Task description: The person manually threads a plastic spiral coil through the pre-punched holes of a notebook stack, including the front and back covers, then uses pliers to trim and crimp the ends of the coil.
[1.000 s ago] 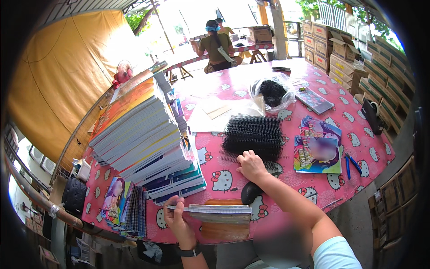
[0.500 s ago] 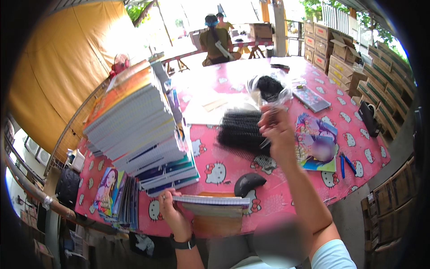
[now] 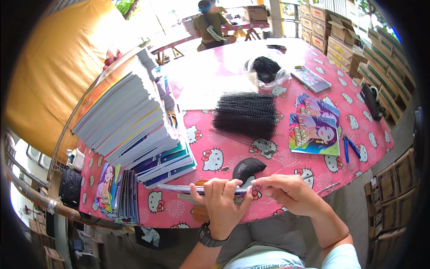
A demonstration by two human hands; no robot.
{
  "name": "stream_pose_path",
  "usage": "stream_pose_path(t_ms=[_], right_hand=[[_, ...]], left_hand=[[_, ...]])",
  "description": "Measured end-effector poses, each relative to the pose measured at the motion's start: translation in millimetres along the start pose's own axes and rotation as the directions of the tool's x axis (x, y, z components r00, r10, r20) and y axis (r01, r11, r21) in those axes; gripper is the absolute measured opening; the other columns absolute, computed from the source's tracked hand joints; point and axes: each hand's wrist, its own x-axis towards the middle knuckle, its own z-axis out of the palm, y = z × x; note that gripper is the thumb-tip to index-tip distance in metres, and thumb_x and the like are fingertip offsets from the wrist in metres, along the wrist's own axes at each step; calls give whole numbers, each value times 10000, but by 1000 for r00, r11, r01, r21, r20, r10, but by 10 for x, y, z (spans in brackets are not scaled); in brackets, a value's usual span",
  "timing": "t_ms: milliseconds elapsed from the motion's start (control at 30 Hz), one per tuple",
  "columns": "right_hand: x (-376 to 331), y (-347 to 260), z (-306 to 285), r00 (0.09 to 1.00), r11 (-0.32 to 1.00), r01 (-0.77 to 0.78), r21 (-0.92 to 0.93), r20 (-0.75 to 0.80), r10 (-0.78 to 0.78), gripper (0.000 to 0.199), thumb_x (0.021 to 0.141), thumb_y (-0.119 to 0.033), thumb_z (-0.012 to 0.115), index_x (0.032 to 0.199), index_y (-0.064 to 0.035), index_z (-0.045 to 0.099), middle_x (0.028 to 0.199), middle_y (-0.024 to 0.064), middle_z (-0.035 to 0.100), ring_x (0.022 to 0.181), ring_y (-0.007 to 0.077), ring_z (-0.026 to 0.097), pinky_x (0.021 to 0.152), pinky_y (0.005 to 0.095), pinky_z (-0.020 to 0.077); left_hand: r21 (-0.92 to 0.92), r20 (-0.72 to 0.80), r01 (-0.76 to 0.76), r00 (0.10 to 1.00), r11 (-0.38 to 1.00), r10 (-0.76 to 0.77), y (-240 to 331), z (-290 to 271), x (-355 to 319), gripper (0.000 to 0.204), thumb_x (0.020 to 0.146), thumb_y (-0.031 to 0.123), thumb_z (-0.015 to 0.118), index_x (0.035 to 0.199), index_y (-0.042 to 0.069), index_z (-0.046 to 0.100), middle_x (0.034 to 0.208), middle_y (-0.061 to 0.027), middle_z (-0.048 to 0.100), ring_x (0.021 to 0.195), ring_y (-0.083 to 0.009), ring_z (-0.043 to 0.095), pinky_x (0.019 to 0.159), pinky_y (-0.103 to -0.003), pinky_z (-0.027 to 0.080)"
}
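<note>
My left hand (image 3: 221, 201) grips a thin notebook (image 3: 174, 188) near the table's front edge, its fingers laid over the top and the thumb toward the right end. The notebook stands on edge against a brown wooden piece (image 3: 199, 213), partly hidden by the hand. At the notebook's right end my right hand (image 3: 293, 193) is pinched closed; what its fingertips hold is too small to make out. Just beyond lies a black half-round object (image 3: 249, 169). Farther back is a heap of black spiral binding coils (image 3: 244, 115).
A tall stack of unbound notebooks (image 3: 130, 116) rises at left, with bound notebooks (image 3: 125, 197) before it. At right lie colourful covers (image 3: 313, 134) and blue-handled pliers (image 3: 351, 149). A plastic bag of black coils (image 3: 266, 71) sits farther back. Another person (image 3: 208, 27) sits beyond.
My right hand has come from the coil heap down to the notebook's right end. My left hand has slid right along the notebook. The view has shifted slightly.
</note>
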Motion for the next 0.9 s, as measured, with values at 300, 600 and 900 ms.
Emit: stream_pose_path(t_ms=[300,600,900], right_hand=[[175,147,188,966,981,156,-111,-191,-175,215,759,-55,685,967,-106,666,866,81,557,768,258,588,677,347,498],[176,146,36,995,997,68,-33,78,-66,283,856,-131,633,1126,-60,586,849,113,658,744,282,646,662,366,503],[804,1061,290,990,746,41,-665,131,62,595,779,-331,695,1289,-83,514,1373,152,442,1244,362,369,993,413,373]], left_hand=[[51,-59,-46,997,998,49,37,90,16,307,758,335,652,1008,156,641,973,-13,564,1070,-233,509,1057,-652,-38],[-112,83,-51,995,992,60,103,-180,84,338,799,383,657,1054,163,623,1022,2,594,1013,-183,542,1076,-618,-22],[-171,122,-204,966,964,227,-70,-306,81,185,819,263,672,982,190,623,883,56,629,819,-145,568,1000,-471,202]])
